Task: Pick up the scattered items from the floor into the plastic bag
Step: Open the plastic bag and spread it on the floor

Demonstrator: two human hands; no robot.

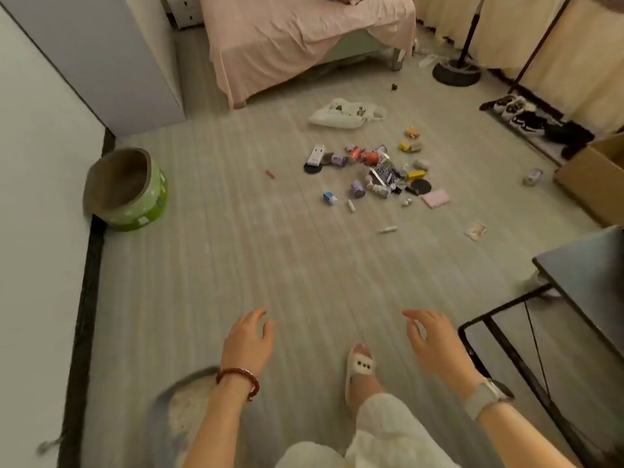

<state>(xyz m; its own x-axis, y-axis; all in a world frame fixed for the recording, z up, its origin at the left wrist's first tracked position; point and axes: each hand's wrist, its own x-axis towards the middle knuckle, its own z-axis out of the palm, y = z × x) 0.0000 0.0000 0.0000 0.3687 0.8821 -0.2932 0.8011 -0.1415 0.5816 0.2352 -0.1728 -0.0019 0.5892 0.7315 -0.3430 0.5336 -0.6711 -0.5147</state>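
Far left, a green round bin (130, 187) sits on the floor (236, 265) against the white wall, tilted so its open mouth shows. Left hand (248, 342), red bead bracelet (238, 380) on the wrist, hangs low over bare floor, fingers (260, 315) spread apart and curled, holding nothing. Beyond it, top centre, a bed (304, 38) draped in a pink sheet. A white slipper (359, 366) on one foot is planted between the two hands. White plastic bag (344, 113) lies crumpled on the floor just in front of the bed, well apart from both hands. Just nearer the camera than the bag, scattered items (374, 170) sit in a loose pile: small bottles, cans, boxes, black round lids, a pink flat pouch (435, 198) at the pile's right edge; strays lie around it, a small red stick (270, 173) to the left, a small packet (476, 230) to the right. Right hand (435, 346), pale watch strap (484, 396) on the wrist, also hovers empty, fingers loosely apart. Right edge: a cardboard box (594, 177), shoes (526, 116) on a low rack, a dark counter (587, 282) on a black metal frame.
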